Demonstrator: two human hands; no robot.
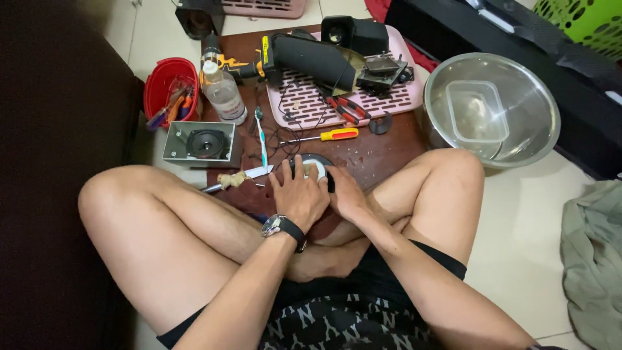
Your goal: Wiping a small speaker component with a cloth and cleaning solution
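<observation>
Under both hands [321,191], round speaker [310,165]

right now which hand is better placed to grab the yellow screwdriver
Probably the right hand. The screwdriver lies just up and slightly left of it with bare board between. The left hand, wearing the watch, presses on the round speaker part.
</observation>
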